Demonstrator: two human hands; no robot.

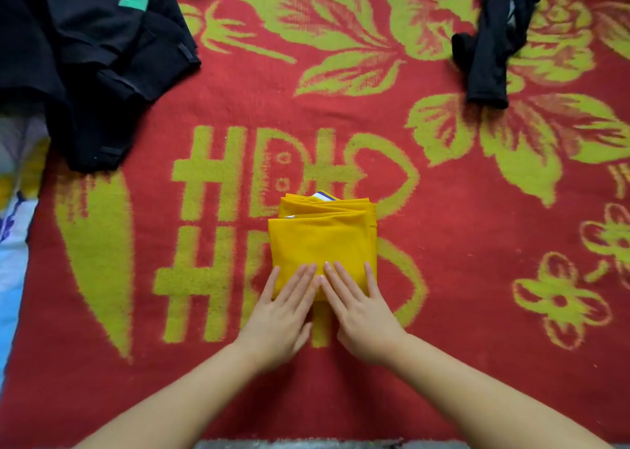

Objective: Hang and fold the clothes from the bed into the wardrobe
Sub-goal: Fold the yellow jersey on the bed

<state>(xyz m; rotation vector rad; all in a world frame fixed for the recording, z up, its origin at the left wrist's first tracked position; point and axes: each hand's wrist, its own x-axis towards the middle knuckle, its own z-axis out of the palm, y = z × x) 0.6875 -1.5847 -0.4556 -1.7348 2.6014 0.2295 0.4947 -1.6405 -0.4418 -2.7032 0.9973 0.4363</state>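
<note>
Yellow garment [322,240], near edge under hands

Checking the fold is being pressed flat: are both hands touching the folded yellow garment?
Touching. The head view shows the left hand and right hand lying flat, fingers straight, on the near edge of the folded yellow garment.

Bright, even light from above; shadows faint. Edges bow with wide-angle distortion, corners dim and slightly blurred; centre sharp.
</note>
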